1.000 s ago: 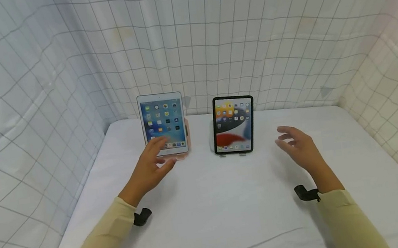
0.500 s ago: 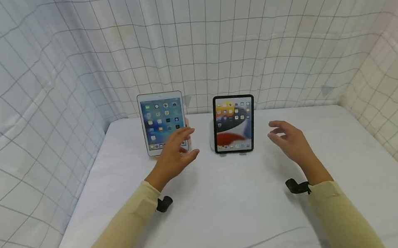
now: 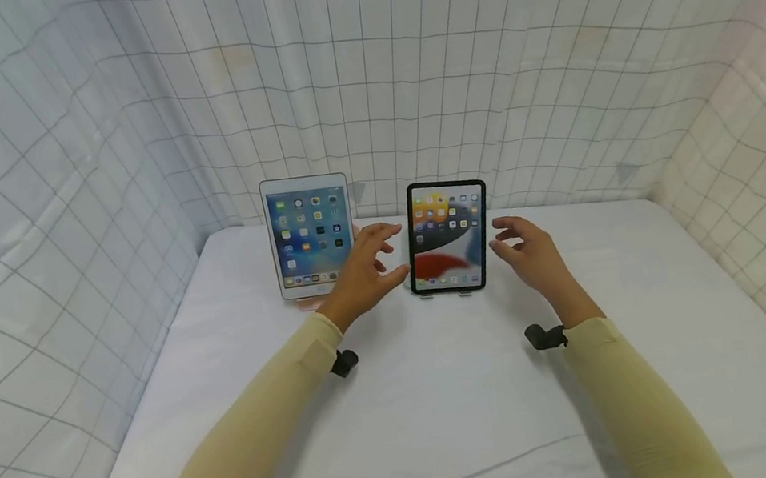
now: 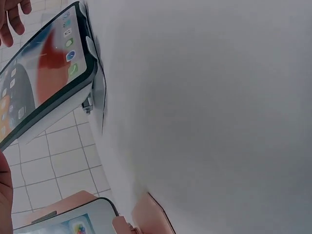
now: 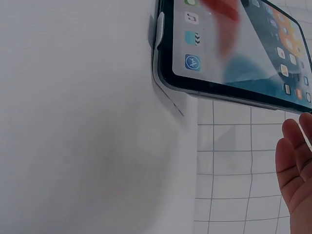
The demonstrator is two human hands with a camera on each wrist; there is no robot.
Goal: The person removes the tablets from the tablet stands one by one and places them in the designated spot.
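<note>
A black-rimmed tablet (image 3: 450, 237) with a lit home screen leans upright on a pale stand (image 4: 101, 92) at the back of the table. My left hand (image 3: 364, 270) is at its left edge, thumb and fingers spread apart, holding nothing. On the other side my right hand (image 3: 528, 252) is just off the right edge, its fingers loosely bent. In the right wrist view the fingers (image 5: 292, 161) come up close to the tablet's side. To the left stands a white-rimmed tablet (image 3: 309, 232) on a pink stand (image 4: 152, 214); my left hand overlaps its lower right corner in the head view.
A white cloth covers the table (image 3: 449, 408), with a crease near the front. White grid-patterned curtains (image 3: 403, 59) hang behind and on both sides. Each wrist carries a small black camera mount (image 3: 547, 336).
My left hand has moved right, from in front of the white-rimmed tablet to the black-rimmed one's left edge. The right hand has moved left and slightly away, towards its right edge.
</note>
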